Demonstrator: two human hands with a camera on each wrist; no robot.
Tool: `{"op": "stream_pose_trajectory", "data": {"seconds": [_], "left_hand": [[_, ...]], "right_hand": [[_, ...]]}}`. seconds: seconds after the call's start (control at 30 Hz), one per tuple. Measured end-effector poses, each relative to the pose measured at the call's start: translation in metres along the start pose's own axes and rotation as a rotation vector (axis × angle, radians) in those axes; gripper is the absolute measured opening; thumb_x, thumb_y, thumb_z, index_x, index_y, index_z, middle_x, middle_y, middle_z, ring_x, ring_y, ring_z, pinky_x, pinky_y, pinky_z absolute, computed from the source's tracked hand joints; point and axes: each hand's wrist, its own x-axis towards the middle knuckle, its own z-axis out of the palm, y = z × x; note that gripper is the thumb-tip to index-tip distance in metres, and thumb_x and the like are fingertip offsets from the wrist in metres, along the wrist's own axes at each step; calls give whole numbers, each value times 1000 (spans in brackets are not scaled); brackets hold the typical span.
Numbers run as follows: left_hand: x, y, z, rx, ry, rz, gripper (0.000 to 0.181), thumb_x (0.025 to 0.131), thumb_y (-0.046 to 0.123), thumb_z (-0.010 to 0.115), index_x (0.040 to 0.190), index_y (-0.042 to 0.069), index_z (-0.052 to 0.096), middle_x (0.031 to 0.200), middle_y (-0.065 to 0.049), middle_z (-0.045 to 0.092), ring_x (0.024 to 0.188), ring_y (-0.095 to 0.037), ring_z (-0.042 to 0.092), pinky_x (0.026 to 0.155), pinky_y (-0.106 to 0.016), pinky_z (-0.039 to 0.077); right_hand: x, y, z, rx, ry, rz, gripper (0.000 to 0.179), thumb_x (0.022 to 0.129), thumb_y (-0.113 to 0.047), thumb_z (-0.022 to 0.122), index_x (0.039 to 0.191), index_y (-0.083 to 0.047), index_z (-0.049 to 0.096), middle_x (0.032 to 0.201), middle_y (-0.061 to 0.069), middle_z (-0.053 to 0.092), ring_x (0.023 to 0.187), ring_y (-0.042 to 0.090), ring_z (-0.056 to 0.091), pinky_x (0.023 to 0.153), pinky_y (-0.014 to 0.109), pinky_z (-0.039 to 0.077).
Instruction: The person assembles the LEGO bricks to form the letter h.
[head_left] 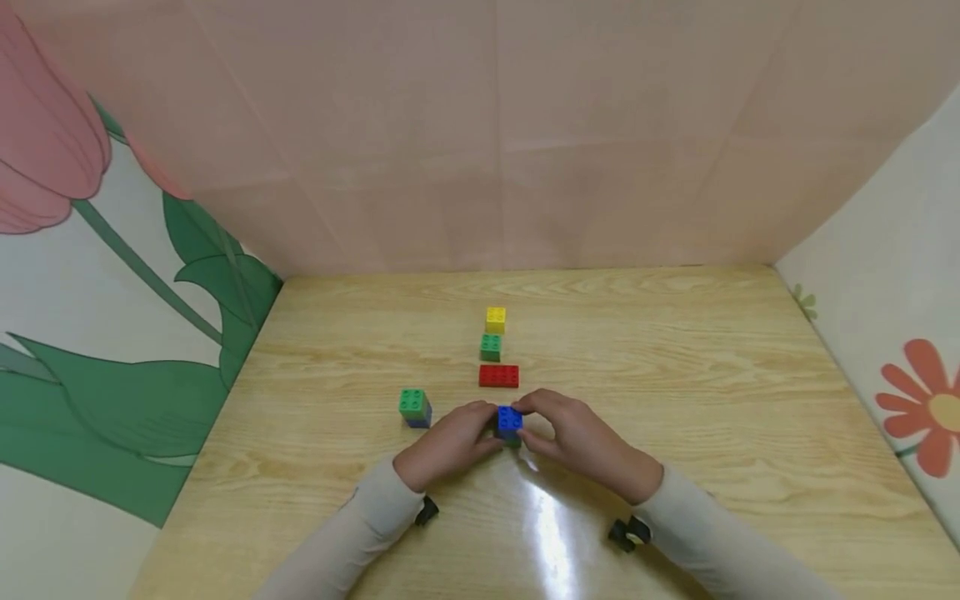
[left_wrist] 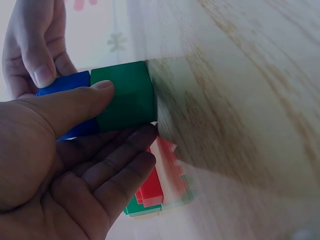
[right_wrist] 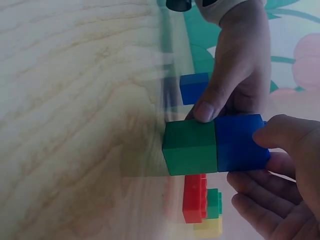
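Observation:
A blue brick [head_left: 510,419] sits on top of a green brick [left_wrist: 125,95], which stands at the tabletop. My left hand [head_left: 452,443] holds this pair from the left, its thumb lying against the green brick's near side. From the right, my right hand [head_left: 581,437] pinches the upper blue brick between thumb and fingers. The right wrist view shows the two bricks flush together, with the blue brick [right_wrist: 242,142] under my right thumb and the green brick [right_wrist: 190,147] under my left.
Left of my hands stands a second stack, a green brick [head_left: 413,402] over a blue one [head_left: 418,417]. Beyond my hands, a long red brick [head_left: 498,377], a green brick [head_left: 491,347] and a yellow brick [head_left: 496,319] form a line on the wooden table [head_left: 675,367].

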Motion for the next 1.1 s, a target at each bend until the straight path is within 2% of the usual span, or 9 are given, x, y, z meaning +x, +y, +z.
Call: {"op": "stream_pose_trajectory", "data": {"seconds": [0.37,0.6,0.9,1.1], "left_hand": [[4,-1,-1,22,-17,5,31,96,28,64,123,14,61,113,2,63,104,-11,60,92,-28,49],[3,-1,-1,35,-18,4,25,96,26,65,118,14,62,110,2,63,100,-9,59,89,-27,50],[5,2,-3,31,-4,15,30,96,29,64,122,14,61,112,2,64,103,-11,60,92,-28,49],[3,3,-3,28,-19,-4,27,96,27,65,118,13,63,108,1,64,99,-11,60,89,-28,50]], "right_hand": [[4,1,-1,7,-22,18,29,86,-17,75,112,-9,65,108,0,67,99,16,65,83,35,55],[3,0,1,-23,10,-38,27,85,-15,76,109,-9,66,107,1,67,98,15,65,82,31,56],[5,5,-3,41,12,-23,29,84,-15,77,111,-9,66,107,-1,67,99,15,65,83,32,55],[2,4,0,54,-23,-15,29,88,-16,73,114,-8,64,110,0,66,101,16,65,84,31,55]]}}
